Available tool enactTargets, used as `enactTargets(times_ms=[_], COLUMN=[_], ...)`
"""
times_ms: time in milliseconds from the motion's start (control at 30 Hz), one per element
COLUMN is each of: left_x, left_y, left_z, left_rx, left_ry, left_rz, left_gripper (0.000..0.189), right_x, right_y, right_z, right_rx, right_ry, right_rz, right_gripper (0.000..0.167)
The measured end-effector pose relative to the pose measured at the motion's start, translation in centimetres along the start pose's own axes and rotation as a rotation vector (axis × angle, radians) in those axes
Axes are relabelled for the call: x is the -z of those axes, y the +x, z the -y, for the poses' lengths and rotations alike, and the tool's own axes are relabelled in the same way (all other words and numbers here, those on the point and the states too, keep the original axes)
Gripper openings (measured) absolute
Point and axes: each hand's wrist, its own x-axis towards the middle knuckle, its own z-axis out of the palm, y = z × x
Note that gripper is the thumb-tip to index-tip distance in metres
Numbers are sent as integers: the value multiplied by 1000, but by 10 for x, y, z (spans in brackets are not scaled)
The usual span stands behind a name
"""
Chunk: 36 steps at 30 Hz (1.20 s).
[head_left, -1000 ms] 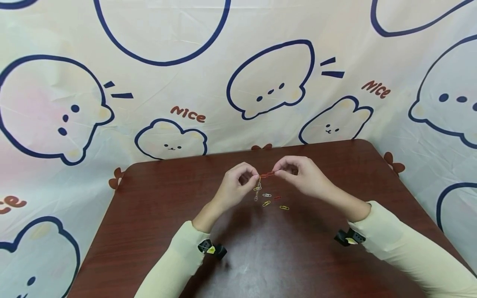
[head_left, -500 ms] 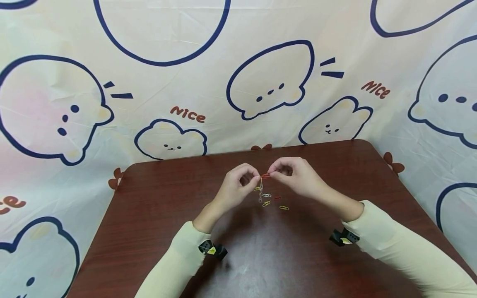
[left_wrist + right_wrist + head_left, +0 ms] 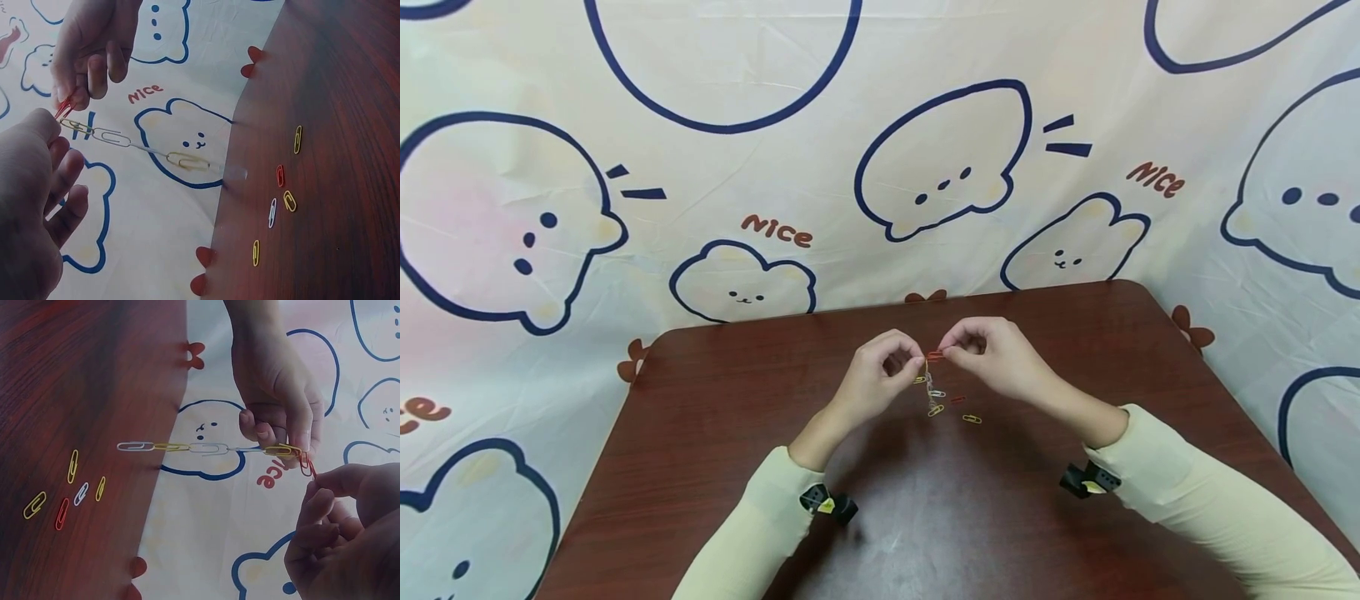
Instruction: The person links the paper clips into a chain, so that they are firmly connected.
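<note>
My left hand [image 3: 880, 367] pinches the upper end of a paper clip chain [image 3: 209, 449] between thumb and index finger. White and yellow clips hang linked down from it, the top one a yellow paper clip [image 3: 279, 450]. At those fingertips is a red paper clip [image 3: 305, 464], partly covered. Close on the other side, my right hand [image 3: 1000, 354] pinches red wire between thumb and forefinger, right against the red clip; in the left wrist view the red pieces [image 3: 64, 107] overlap. Both hands are raised over the table, fingertips a short gap apart.
Several loose paper clips lie on the brown table [image 3: 730, 433] below the hands: a red clip [image 3: 62, 514], a white clip [image 3: 81, 494] and yellow clips [image 3: 35, 505]. A cloth with printed cartoon animals [image 3: 820, 167] hangs behind the table's far edge.
My right hand has moved left, bringing its red clip up close to my left fingertips. The hanging chain has swung slightly right; the left hand has barely moved.
</note>
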Motion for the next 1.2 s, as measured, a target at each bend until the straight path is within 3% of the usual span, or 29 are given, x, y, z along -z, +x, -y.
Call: enactTargets(times_ms=[433,833,1200], left_x=[1,4,6], left_y=[-1,-2,-1], left_z=[0,3,3], left_rx=[-33,-30,19], left_ry=[63,37,89], left_rz=[8,-47,32], left_gripper=[7,6,5], right_x=[2,5,4], right_y=[-1,-2,-1], right_z=[-1,-7,-8], right_rx=[-32,-34,-34], right_ry=[8,-5,10], right_rz=[6,-10,-9], right_gripper=[5,4,5])
